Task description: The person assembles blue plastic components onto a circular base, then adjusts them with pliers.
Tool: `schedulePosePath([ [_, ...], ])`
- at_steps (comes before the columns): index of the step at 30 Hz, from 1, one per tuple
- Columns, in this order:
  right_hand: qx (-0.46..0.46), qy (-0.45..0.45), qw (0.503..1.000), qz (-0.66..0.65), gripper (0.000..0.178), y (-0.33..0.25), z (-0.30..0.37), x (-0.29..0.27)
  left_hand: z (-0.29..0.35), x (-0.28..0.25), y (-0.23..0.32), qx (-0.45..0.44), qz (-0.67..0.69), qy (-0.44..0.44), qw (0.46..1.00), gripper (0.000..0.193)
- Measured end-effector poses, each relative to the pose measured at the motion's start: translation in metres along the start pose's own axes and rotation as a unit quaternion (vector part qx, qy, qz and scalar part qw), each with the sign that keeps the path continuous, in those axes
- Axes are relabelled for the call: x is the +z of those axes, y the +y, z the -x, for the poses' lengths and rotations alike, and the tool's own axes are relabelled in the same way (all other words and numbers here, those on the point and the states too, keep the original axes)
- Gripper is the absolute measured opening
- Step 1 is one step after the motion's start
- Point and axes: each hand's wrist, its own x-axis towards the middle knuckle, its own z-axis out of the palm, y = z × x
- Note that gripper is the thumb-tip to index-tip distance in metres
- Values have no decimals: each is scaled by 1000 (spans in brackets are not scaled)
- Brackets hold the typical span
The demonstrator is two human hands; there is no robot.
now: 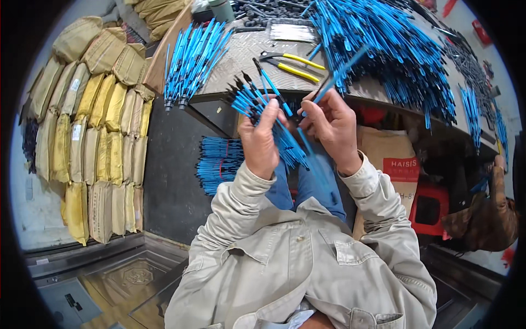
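Note:
My left hand (259, 143) is closed around a bundle of thin blue rods with black tips (244, 101), held over my lap just off the table's front edge. The tips fan out beyond my thumb, toward the table. To its right, my right hand (333, 126) pinches a slim blue rod (349, 64), which slants up and right and is smeared by motion. Below that hand, another blurred blue rod (320, 167) slopes down over my right thigh; whether the two are one piece I cannot tell. Yellow-handled pliers (296, 66) lie on the table just beyond my hands.
A large heap of blue rods (378, 44) covers the table's right side. A smaller pile (195, 60) lies at the left. Behind the pliers sits a clear box of white sticks (291, 32). Tied bundles (219, 164) rest below the table. Wrapped packages (98, 109) are stacked at far left. Another person's arm (497, 186) shows at right.

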Motion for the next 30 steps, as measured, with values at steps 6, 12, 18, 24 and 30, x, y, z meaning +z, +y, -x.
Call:
schedulePosePath([
  [6,158,-124,979,8,21,19,48,-64,20,24,41,-83,105,-27,991,16],
  [12,-104,-53,991,67,11,-41,46,-77,44,39,38,-133,-52,-194,971,16],
  [18,-231,-47,960,148,13,-34,40,-50,59,42,17,-136,-114,-259,949,14],
  [24,-217,-46,961,163,10,-22,48,-35,59,31,4,-92,-204,-293,930,16],
  [30,-197,-61,970,131,8,-19,45,-41,56,28,8,-115,-230,-294,920,15],
])
